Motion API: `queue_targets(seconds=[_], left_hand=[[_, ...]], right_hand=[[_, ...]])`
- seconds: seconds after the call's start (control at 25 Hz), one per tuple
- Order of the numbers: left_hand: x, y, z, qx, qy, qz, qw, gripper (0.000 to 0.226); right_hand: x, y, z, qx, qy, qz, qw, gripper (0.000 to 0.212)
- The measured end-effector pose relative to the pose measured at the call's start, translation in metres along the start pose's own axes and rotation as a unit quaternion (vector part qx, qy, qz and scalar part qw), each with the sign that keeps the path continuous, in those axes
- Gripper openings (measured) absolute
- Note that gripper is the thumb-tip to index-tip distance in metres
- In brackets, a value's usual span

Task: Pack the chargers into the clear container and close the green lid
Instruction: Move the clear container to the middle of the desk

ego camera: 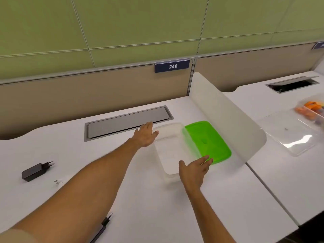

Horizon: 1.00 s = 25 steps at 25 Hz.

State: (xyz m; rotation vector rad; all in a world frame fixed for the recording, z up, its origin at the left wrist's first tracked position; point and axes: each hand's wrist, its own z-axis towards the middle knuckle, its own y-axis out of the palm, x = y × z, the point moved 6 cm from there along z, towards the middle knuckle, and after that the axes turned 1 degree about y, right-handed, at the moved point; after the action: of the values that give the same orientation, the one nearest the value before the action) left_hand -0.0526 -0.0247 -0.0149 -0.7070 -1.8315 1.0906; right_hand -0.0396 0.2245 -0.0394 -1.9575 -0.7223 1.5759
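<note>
Head view: left hand (146, 135) and right hand (194, 168), grips spread empty, flank clear container (169, 149) rims.

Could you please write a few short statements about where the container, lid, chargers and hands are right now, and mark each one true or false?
1. The clear container is empty. True.
2. The green lid is closed on the container. False: it lies off the container, on its right side.
3. A black charger lies on the desk, far left of the container. True.
4. The left hand holds a charger. False: it is open and empty at the container's left edge.
5. The right hand reaches toward the lid's near edge. True.
</note>
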Motion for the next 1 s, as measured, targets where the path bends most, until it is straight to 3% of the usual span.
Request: queue_targets(seconds=[0.16,0.4,0.72,1.0], left_hand=[[0.003,0.009,0.006,-0.063,-0.019,0.007,0.998,0.066],[-0.002,0.011,0.006,-0.079,-0.068,-0.126,0.987,0.065],[-0.041,-0.02,-0.031,0.042,-0.149,-0.324,0.933,0.057],[-0.111,-0.022,-0.091,0.15,-0.258,-0.376,0.877,0.053]], right_hand=[[0.006,0.011,-0.001,-0.035,0.063,0.08,0.994,0.105],[0.003,0.017,0.003,-0.038,0.078,0.114,0.99,0.102],[-0.039,0.025,0.006,-0.044,0.026,0.116,0.992,0.098],[-0.091,0.053,0.009,-0.122,-0.089,0.065,0.986,0.091]])
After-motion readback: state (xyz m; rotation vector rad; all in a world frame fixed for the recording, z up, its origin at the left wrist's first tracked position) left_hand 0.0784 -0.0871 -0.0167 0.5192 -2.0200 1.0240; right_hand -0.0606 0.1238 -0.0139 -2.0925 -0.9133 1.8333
